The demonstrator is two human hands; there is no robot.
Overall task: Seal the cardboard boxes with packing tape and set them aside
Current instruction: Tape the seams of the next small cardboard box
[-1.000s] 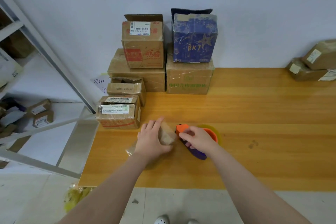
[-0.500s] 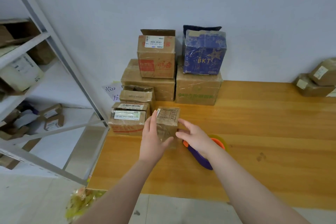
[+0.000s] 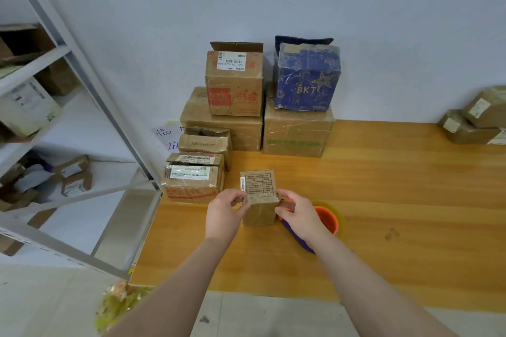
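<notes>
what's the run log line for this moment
left hand: grips small box | right hand: grips small box | tape dispenser: on table by right hand

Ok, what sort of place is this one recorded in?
Probably a parcel packing room or stockroom: taped, labelled cardboard boxes stacked on a wooden bench, a metal shelving rack holding more parcels, and a tape dispenser lying beside the small box in hand.

A stockroom: labelled parcels (image 3: 234,82) stacked beside metal shelving (image 3: 82,85).
</notes>
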